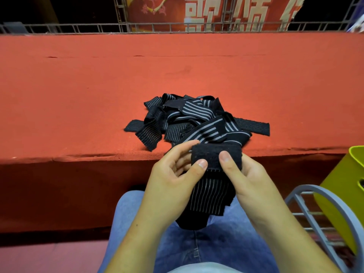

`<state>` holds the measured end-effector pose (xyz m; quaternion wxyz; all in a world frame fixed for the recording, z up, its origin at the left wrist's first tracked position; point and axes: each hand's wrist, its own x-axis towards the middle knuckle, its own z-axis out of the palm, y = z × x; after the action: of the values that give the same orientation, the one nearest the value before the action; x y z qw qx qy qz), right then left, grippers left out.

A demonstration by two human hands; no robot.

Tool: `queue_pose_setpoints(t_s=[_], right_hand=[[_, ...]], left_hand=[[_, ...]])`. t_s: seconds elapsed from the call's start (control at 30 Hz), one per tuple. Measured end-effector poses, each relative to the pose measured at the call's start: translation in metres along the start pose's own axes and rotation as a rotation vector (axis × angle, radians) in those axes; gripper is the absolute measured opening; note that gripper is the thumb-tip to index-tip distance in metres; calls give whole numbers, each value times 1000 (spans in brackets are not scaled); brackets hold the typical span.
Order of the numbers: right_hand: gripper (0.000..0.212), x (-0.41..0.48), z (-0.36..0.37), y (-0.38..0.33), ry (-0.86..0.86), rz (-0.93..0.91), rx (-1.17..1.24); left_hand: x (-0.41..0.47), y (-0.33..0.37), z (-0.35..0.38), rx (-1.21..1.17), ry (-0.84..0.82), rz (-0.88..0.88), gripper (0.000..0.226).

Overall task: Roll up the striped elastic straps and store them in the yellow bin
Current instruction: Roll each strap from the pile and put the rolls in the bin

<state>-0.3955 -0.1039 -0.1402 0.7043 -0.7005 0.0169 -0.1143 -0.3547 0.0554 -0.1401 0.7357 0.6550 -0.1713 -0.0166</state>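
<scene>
- While the person sits at the red table [78, 95], both hands hold one striped strap [208, 196] above the lap, just before the table edge.
- Left hand [173, 174]: thumb & curled fingers [199, 166] pinch the strap's plain black end.
- Right hand [242, 174]: thumb on top, other fingers under, pinching same end.
- Rest of strap hangs onto the jeans [197, 249].
- Pile of loose straps [189, 119] lies on table, near front edge.
- Yellow bin [342, 194] is at far right, w/ grey metal frame [307, 205] beside.

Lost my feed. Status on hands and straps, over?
Left hand, right hand: both pinching one strap's black end. Other straps piled on red table. Yellow bin at right, grey rack alongside.
</scene>
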Motion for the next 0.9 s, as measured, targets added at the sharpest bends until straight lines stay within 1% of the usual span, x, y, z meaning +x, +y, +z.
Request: queue_pose_setpoints(t_s=[0.13, 0.33, 0.43, 0.67, 0.77, 0.9], right_hand=[[32, 0, 0, 1, -2, -34, -23], [42, 1, 1, 1, -17, 38, 43], [47, 2, 0, 1, -27, 73, 54], [63, 1, -1, -3, -27, 172, 95], [77, 2, -2, -4, -34, 205, 77], [74, 1, -1, -5, -48, 231, 102]], left_hand=[[0, -1, 1, -8, -14, 22, 24], [0, -1, 1, 15, -7, 41, 20], [0, -1, 1, 11, 4, 53, 21], [0, 5, 2, 2, 13, 92, 34], [-1, 6, 3, 17, -8, 119, 36], [-1, 6, 4, 22, -15, 140, 39]])
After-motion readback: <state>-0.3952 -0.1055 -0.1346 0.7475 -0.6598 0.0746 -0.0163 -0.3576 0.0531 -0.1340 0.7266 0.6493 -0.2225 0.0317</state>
